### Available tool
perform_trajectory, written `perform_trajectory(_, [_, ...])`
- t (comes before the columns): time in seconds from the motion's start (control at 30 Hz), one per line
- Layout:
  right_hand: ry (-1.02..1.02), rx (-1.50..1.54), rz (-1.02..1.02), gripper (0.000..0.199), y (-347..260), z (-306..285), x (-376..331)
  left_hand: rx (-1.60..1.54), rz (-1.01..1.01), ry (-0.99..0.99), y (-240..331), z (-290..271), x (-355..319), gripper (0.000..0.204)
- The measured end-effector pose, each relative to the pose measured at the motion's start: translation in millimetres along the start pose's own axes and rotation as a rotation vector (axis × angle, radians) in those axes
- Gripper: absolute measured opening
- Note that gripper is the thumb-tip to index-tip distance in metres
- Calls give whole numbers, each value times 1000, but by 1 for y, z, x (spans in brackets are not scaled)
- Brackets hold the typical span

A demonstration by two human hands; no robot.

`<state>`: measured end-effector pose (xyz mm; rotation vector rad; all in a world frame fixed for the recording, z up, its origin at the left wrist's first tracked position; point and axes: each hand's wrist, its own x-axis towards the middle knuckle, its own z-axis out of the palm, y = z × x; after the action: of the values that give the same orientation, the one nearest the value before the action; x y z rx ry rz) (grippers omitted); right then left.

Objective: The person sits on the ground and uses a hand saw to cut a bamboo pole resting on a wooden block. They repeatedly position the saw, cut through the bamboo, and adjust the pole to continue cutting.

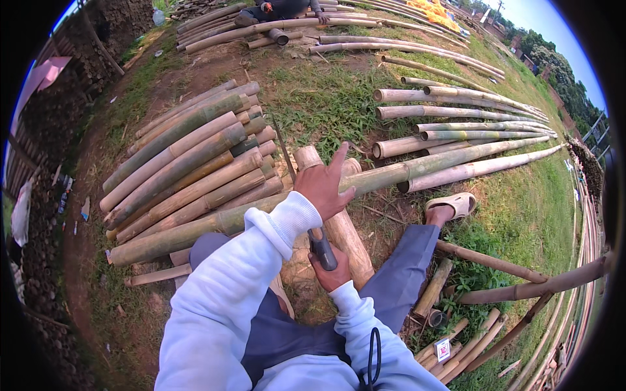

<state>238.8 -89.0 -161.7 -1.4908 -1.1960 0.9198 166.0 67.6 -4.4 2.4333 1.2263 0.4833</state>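
Observation:
A long greenish bamboo pole [385,174] crosses in front of me, over a thicker pale log [349,241] between my legs. My left hand [321,189] lies on top of the pole, its index finger and thumb spread apart; the other fingers are hidden. Below it, my right hand [331,270] is closed around the dark handle of a saw [321,246]. The narrow blade points up and away, past the far side of the pole. My left hand and sleeve hide the middle of the saw, and its teeth are too small to make out.
Cut bamboo pieces [189,150] lie stacked at the left, long poles [456,114] at the far right. A wooden frame [521,290] and short bamboo pieces [466,348] are near my right leg. Another person [280,10] sits among poles at the back.

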Motion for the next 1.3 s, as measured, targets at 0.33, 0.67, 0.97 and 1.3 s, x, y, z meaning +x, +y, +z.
perform_trajectory(0.33, [51, -23, -33, 22, 5, -8, 3, -370, -17, 350, 14, -111, -26, 94])
perform_trajectory(0.67, [59, -4, -48, 28, -1, 0, -1, -154, -215, 171, -67, -49, -53, 74])
perform_trajectory(0.97, [36, -15, -49, 24, 0, 1, 0, -618, -287, 536, -110, -50, -41, 90])
perform_trajectory(1.3, [75, -18, -57, 25, 10, 5, 3, -636, -230, 467, -136, -49, -29, 59])
